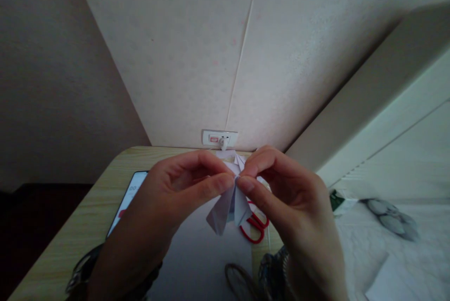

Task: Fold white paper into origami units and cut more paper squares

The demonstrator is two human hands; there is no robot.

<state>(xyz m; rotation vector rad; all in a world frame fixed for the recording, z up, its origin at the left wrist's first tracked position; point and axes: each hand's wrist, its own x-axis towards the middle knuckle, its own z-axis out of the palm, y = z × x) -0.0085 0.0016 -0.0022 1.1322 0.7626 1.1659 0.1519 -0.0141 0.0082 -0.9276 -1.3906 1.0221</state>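
A folded piece of white paper (221, 212) hangs between my two hands above the table, with two pointed flaps spreading downward. My left hand (190, 188) pinches it near its middle between thumb and forefinger. From the other side my right hand (281, 188) pinches the same spot, the fingertips of both hands almost meeting. More creased paper (240, 160) shows behind the fingertips; whether it belongs to the held piece I cannot tell. Red-handled scissors (258, 228) lie just beyond the held paper, their blades hidden.
A phone (135, 188) lies on the wooden table (66, 240), partly behind my left wrist. White sheet (204, 263) covers the table's middle, with a dark cord loop (241, 275) near the front. A wall socket (220, 139) holds a plug. Quilted bedding (404, 254) lies at right.
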